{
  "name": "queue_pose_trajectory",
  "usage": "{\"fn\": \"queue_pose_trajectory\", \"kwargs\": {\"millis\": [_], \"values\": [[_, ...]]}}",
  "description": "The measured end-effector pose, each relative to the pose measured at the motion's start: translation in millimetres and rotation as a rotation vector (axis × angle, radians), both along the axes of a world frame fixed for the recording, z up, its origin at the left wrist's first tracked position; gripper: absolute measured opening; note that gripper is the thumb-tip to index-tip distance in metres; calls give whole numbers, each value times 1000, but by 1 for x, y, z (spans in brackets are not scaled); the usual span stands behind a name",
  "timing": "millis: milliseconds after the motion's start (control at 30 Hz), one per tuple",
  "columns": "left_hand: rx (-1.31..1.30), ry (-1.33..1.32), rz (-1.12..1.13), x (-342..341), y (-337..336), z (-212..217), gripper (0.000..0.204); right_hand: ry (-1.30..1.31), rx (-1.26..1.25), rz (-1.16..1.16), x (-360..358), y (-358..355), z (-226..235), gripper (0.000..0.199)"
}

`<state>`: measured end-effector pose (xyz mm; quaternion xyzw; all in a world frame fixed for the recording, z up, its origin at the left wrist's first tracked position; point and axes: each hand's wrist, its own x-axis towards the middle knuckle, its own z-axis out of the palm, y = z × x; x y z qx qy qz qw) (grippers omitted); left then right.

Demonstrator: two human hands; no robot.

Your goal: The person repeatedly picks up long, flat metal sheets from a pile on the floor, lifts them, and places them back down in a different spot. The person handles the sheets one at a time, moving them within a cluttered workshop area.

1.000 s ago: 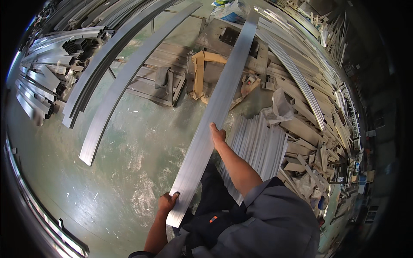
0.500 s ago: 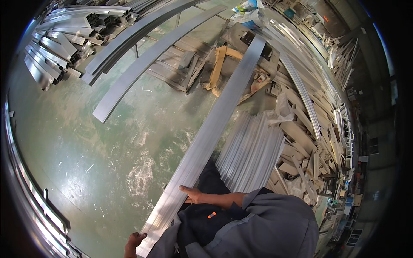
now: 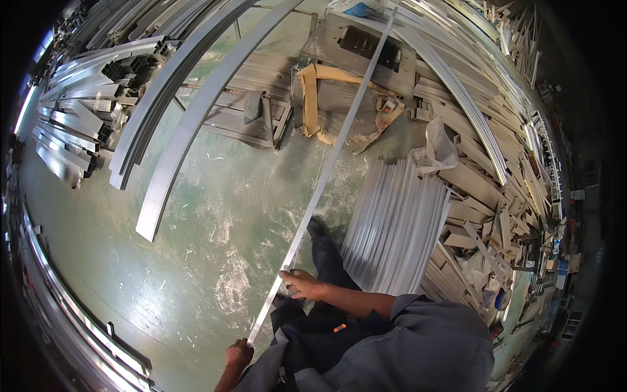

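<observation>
A long silver metal profile (image 3: 334, 157) runs from beside my body up to the far stand, its narrow edge facing up. My left hand (image 3: 239, 354) is closed round its near end. Further along, my right hand (image 3: 301, 285) grips the same profile from its right side, thumb at the top edge; some fingers are hidden. Below my right hand are my dark-trousered legs (image 3: 326, 258). To the right of them lies a stack of silver profiles (image 3: 395, 228) set side by side on the floor.
More long profiles (image 3: 189, 124) reach in at the upper left, raised above the floor. A grey metal stand (image 3: 326, 42) and torn brown cardboard (image 3: 309, 98) are at the far middle. Piled offcuts (image 3: 480, 215) and a clear plastic bag (image 3: 439, 149) lie right; further profiles (image 3: 85, 310) line the left.
The held profile has been turned from its broad face onto its narrow edge. Both hands appear further right. The view has shifted, and the near raised profile now sits lower in it.
</observation>
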<state>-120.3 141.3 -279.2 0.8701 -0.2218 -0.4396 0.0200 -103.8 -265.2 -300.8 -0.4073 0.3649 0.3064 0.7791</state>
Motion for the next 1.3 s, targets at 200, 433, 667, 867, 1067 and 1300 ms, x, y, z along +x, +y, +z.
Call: {"fn": "queue_pose_trajectory", "kwargs": {"millis": [200,433,667,867,1067,1300], "values": [[-252,-595,-312,87,-307,-9,78,72,-834,-690,170,-209,-22,53],[-656,10,333,279,-576,6,84,-172,-642,-903,278,-482,-22,59],[-705,-39,262,351,-713,-3,84,-78,-933,-862,329,-618,-16,79],[-698,-86,285,325,-656,-73,84,-73,-993,-810,296,-537,-11,76],[-789,30,300,244,-524,-105,83,-166,-1075,-807,216,-417,-77,62],[-632,158,410,145,-283,-119,79,-119,-1011,-729,110,-170,-110,60]]}}
